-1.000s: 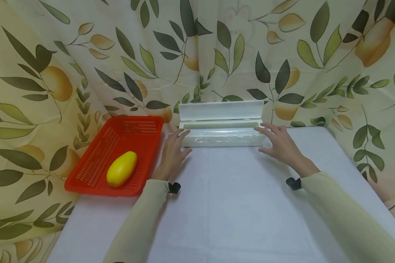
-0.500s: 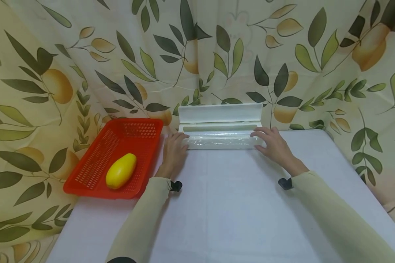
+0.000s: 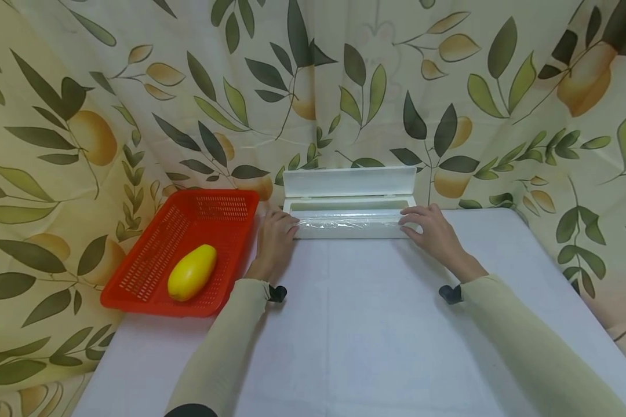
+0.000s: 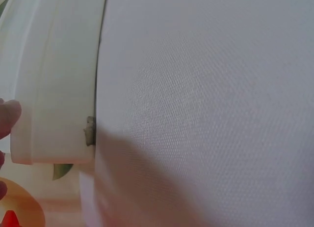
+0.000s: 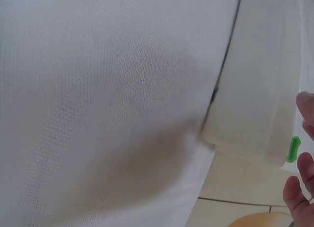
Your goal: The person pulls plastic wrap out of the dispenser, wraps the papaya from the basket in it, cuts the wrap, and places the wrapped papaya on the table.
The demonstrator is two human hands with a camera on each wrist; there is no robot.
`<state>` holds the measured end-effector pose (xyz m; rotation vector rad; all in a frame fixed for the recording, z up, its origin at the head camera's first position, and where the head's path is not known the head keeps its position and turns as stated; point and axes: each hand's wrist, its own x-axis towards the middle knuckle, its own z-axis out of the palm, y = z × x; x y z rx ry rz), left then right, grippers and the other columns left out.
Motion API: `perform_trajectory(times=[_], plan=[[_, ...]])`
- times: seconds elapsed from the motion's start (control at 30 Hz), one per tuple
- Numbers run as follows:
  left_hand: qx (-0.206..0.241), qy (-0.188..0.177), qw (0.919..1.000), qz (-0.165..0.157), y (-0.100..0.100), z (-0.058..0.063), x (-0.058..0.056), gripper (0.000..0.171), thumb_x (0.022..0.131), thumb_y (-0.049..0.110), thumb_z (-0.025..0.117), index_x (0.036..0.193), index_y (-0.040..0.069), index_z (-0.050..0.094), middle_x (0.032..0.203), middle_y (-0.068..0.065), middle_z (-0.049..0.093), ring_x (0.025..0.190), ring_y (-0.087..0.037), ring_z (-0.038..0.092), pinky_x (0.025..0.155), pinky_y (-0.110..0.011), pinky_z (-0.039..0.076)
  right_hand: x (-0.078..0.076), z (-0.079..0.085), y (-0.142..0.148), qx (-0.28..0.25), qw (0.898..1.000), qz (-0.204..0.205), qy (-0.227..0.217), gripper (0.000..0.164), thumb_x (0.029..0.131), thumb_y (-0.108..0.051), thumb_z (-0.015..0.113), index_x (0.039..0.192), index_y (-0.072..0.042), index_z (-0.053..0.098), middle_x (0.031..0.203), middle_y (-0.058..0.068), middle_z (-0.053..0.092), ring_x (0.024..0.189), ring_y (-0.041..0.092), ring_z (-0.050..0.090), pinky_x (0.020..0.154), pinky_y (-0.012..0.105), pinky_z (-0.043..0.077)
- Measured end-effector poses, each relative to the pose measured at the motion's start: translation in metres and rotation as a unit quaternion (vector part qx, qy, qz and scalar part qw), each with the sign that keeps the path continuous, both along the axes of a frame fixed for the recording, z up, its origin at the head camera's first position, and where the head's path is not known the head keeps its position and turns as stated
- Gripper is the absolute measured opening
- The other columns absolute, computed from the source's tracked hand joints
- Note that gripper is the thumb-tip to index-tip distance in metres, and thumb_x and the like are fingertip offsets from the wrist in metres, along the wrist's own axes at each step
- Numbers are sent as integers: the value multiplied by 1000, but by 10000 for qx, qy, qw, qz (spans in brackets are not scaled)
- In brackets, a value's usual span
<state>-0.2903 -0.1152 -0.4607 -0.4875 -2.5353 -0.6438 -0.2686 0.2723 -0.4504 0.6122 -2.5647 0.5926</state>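
A white cling film dispenser box (image 3: 349,232) stands at the back of the table, its long lid (image 3: 349,182) raised. Clear, shiny cling film (image 3: 346,223) spans the upper front of the box between both hands. At the film's left end, my left hand (image 3: 275,238) pinches its edge between thumb and fingers. My right hand (image 3: 432,233) pinches the other end, though the gripped edge is hard to see. In the left wrist view a fingertip (image 4: 10,114) is beside the box's end. A green piece (image 5: 293,149) shows at the box's right end in the right wrist view.
Left of the left hand stands a red perforated basket (image 3: 135,255) with a yellow, mango-shaped fruit (image 3: 192,272) in it. A white cloth (image 3: 355,330) covers the table. Behind hangs a leaf-and-fruit curtain (image 3: 355,104), close to the raised lid.
Both hands have moved inward to the film's ends, and their spread fingers have come together on it. The film now sits higher, baring more of the box's white front.
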Motion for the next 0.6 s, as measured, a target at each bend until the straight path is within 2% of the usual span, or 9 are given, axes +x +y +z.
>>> perform_trajectory(times=[0.13,0.33,0.6], plan=[[104,18,9999,-1,1,1,0,17,95,20,75,109,12,82,104,-5,75,104,-22,55,92,-36,49,0,-1,0,-82,10000,-57,1,18,83,4,82,98,-4,78,117,16,73,94,30,50,72,39,42],[176,107,9996,171,3,2,-2,16,94,19,77,108,12,81,105,-3,76,103,-22,57,94,-43,45,-1,1,2,-225,9997,-82,-26,18,84,3,81,100,-4,79,114,15,74,91,29,51,71,39,41],[733,262,9969,78,2,4,-5,13,91,14,80,103,9,82,103,-6,77,102,-26,59,90,-44,45,-2,10,4,-383,9992,-82,29,19,84,3,81,101,-4,78,105,15,76,85,29,55,69,40,42]])
